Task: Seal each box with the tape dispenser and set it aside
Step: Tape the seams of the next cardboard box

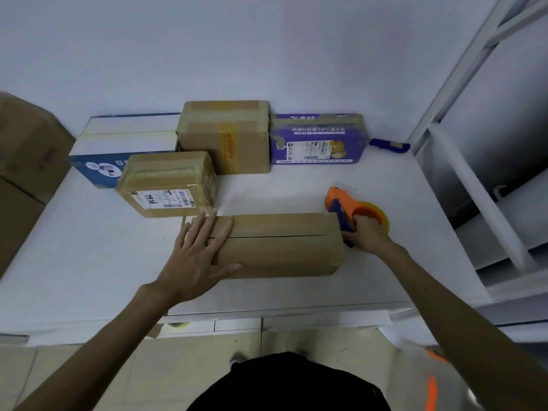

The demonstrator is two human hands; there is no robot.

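Observation:
A long brown cardboard box [284, 244] lies on the white table [89, 262] in front of me, its top flaps meeting in a dark seam. My left hand [198, 256] presses flat on the box's left end, fingers straight and spread. My right hand [367, 232] grips the orange and blue tape dispenser [350, 209] at the box's right end, fingers curled through the roll of yellowish tape. The dispenser's blue blade end touches the box's right edge.
Behind stand a small labelled brown box [166, 185], a taller taped brown box [225, 137], a blue and white box [118, 143] and a purple printed box [317, 140]. A blue utility knife [388, 145] lies at the back right. A white metal shelf frame [474, 173] borders the right.

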